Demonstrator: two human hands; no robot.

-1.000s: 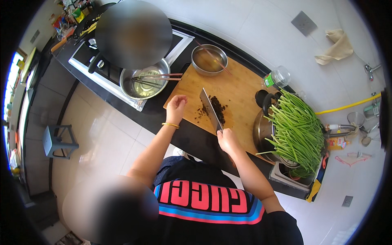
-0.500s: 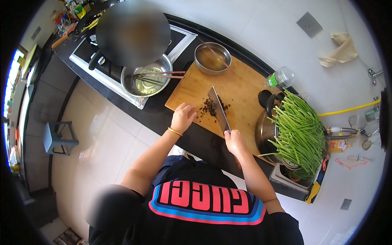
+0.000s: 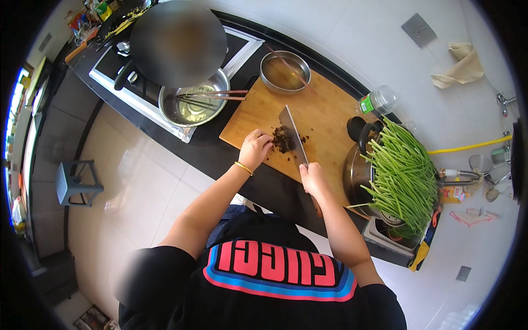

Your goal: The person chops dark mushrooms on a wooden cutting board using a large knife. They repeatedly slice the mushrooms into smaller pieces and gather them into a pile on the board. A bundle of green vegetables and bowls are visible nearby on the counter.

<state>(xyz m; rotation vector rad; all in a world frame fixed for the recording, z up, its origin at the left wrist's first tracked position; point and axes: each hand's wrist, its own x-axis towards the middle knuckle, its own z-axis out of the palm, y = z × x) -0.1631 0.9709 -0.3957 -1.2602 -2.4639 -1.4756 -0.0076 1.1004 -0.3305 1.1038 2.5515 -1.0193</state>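
My right hand (image 3: 312, 179) is wrapped round the handle of a cleaver (image 3: 295, 135), whose broad blade stands at the right side of a small heap of dark chopped bits (image 3: 282, 142). My left hand (image 3: 256, 147), with a yellow bangle at the wrist, is at the heap's left edge. Its fingers are curled together with the tips against the bits; whether anything is pinched in them is hidden. Heap and blade are on a wooden cutting board (image 3: 330, 118), with a few loose crumbs scattered around.
On the board's far edge stands a metal bowl (image 3: 286, 88) of liquid with chopsticks across it. Left is a steel pot (image 3: 212, 114) with a whisk and chopsticks. Right are a clear jar (image 3: 383, 100), a lidded pot (image 3: 355, 184) and a heap of long green stems (image 3: 404, 176).
My left hand has moved right and slightly away from me, up to the chopped bits. The heap looks more gathered. The cleaver has shifted only slightly, and stays in my right hand.
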